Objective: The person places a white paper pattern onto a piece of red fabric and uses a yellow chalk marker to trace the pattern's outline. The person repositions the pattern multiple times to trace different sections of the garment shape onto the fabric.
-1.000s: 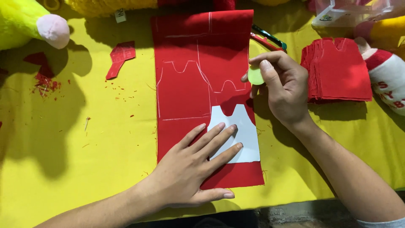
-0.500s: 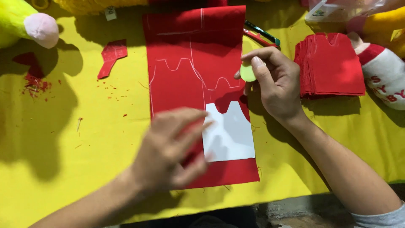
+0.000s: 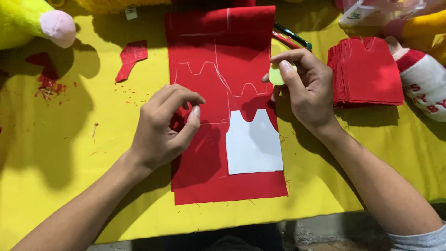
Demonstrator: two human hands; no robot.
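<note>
Looking down from beside the person, largest thing first:

Surface: a yellow surface (image 3: 69,186) carries everything, with red scraps (image 3: 131,56) lying at its far left.

Red cloth: a long strip of red cloth (image 3: 209,69) lies flat in the middle, its long axis running away from the person, with pale chalk outlines drawn across its upper half.

Stack: a pile of cut red pieces (image 3: 367,69) sits well apart to the right, beside soft toys.

White template: a white vest-shaped template (image 3: 253,146) rests on the cloth's lower right part, notch pointing away from the person.

Left hand: the left hand (image 3: 162,128) hovers over the cloth just left of the template, fingers curled loosely, thumb and forefinger near each other but holding nothing I can see.

Right hand: the right hand (image 3: 306,90) is at the cloth's right edge, just beyond the template's top corner, pinching the chalk.

Chalk: a small pale yellow-green disc of chalk (image 3: 276,74) is gripped between thumb and forefinger.

Key relation: the template lies between the two hands, toward the person from the chalk; both hands are close to it, the left slightly lower.
</note>
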